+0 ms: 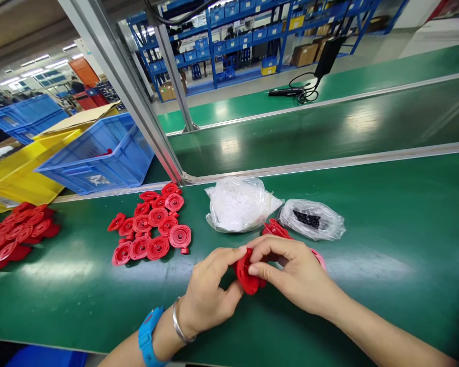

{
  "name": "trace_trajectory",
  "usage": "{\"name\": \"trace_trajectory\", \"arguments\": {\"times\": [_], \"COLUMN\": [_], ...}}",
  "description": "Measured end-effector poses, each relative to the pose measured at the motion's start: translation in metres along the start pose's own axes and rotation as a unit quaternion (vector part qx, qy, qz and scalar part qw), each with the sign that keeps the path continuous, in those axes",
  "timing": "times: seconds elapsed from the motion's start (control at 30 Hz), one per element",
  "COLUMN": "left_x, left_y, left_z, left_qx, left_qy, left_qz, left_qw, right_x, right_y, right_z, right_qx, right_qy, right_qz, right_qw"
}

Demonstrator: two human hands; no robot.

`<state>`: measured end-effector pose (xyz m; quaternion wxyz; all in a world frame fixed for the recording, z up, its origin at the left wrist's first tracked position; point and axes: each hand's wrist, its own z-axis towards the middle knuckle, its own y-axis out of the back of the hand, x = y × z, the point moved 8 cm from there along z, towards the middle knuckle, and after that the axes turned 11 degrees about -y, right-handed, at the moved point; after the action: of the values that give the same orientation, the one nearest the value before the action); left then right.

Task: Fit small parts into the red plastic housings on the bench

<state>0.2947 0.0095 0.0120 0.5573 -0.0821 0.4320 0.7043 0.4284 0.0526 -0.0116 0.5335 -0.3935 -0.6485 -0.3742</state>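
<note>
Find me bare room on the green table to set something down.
Right of the bag of black pieces, the table looks bare up to the metal rail. Another free patch lies between the spread red parts and the table's near edge. Crowded: between the right hand and the white bag.

Blue shelving [211, 51] and cardboard boxes [304, 54] stand beyond a black corded tool [285, 92].

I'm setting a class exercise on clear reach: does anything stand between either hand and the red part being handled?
Nothing visible does: the left hand and right hand both touch the red part. The white-filled bag and bag with black pieces lie beyond it, not between.
</note>
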Motion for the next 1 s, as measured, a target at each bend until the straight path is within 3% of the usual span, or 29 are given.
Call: {"name": "trace_trajectory", "arguments": {"times": [0.13,0.27,0.43,0.7,0.77,0.87,0.93,1.0], "left_x": [0.023,0.034,0.037,0.03,0.026,0.03,0.044,0.068], "left_y": [-0.006,-0.011,-0.014,-0.017,-0.014,0.006,0.029,0.051], "left_z": [-0.001,-0.006,-0.009,-0.01,-0.002,0.015,0.024,0.027], "left_qx": [-0.029,-0.039,-0.026,-0.021,0.006,0.047,0.057,0.08], "left_qy": [0.169,0.264,0.294,0.266,0.23,0.14,0.096,0.096], "left_qz": [-0.15,-0.22,-0.228,-0.2,-0.158,0.018,0.176,0.309], "left_qw": [0.974,0.938,0.928,0.943,0.96,0.989,0.978,0.943], "right_x": [-0.014,-0.019,-0.025,-0.03,-0.03,-0.019,-0.001,0.02], "right_y": [-0.003,-0.004,-0.009,-0.015,-0.012,0.011,0.043,0.078], "right_z": [0.009,0.012,0.011,0.013,0.014,0.015,0.011,0.0], "right_qx": [0.077,0.081,0.074,0.103,0.091,0.023,-0.063,-0.152], "right_qy": [-0.085,-0.111,-0.132,-0.116,-0.1,-0.053,-0.013,0.017], "right_qz": [0.121,0.145,0.178,0.133,0.095,-0.011,-0.062,-0.093], "right_qw": [0.986,0.98,0.972,0.979,0.986,0.998,0.996,0.984]}}
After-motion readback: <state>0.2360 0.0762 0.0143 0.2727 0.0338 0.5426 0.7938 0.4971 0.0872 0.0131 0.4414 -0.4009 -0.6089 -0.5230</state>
